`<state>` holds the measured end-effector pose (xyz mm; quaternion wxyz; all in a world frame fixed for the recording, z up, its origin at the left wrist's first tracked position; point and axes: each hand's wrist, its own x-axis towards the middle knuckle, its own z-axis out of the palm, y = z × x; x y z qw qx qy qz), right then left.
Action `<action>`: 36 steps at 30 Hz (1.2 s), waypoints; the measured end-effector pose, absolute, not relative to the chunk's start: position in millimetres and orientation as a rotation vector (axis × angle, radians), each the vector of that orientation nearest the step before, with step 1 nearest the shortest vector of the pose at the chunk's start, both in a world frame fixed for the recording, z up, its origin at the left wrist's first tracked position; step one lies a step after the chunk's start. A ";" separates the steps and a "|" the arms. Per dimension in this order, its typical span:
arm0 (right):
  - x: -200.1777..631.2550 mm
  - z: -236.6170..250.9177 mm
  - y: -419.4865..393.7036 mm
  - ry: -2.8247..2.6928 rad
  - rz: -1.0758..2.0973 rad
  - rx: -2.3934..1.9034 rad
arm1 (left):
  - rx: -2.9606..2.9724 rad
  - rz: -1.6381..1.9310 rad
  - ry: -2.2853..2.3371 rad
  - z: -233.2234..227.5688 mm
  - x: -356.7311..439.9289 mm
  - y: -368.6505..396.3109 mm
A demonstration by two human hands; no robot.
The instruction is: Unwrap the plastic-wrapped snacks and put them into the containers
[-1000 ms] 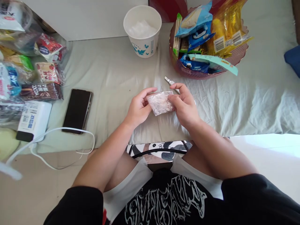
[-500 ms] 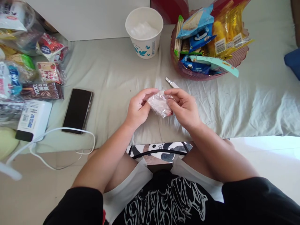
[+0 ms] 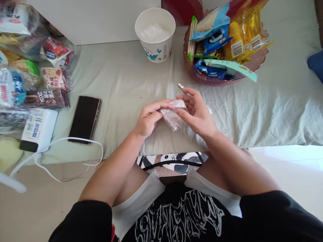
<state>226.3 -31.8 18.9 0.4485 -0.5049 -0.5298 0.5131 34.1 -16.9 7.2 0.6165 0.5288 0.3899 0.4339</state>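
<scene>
Paper cup (image 3: 156, 50), one, white with a blue-green leaf print, upright on a pale cloth (image 3: 113, 84), white material (image 3: 154, 33) inside; crinkled clear wrapper (image 3: 174, 120), one, held up on the wearer's side of the cup and slightly to its right, contents, if any, not discernible; left hand (image 3: 150, 117), on the wearer's side of the cup, thumb and fingers clamped on the wrapper's left edge; right hand (image 3: 198, 112), on the wearer's side of the cup and to its right, thumb and forefinger apart, thumb tip over the wrapper, contact impossible to tell; slim tool (image 3: 181, 86), metal-tipped, right of the cup and nearer the wearer, partly hidden by the right hand.

Ribbed pink bowl (image 3: 202, 79), right of the cup and apart from it, filled with snack packets, among them light blue (image 3: 210, 23) and yellow (image 3: 234, 32) ones; phone (image 3: 84, 119), dark screen upward, left of the cup and nearer the wearer; white device (image 3: 40, 127) with a black end, farther left of the cup, white cable (image 3: 75, 138) near it; brown packet (image 3: 47, 98), far left of the cup, among other wrapped snacks (image 3: 54, 79).
</scene>
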 end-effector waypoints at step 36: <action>222.4 33.0 -26.5 -1.163 1.447 -1.286 | 1.170 1.207 1.154 2.8 7.3 -3.3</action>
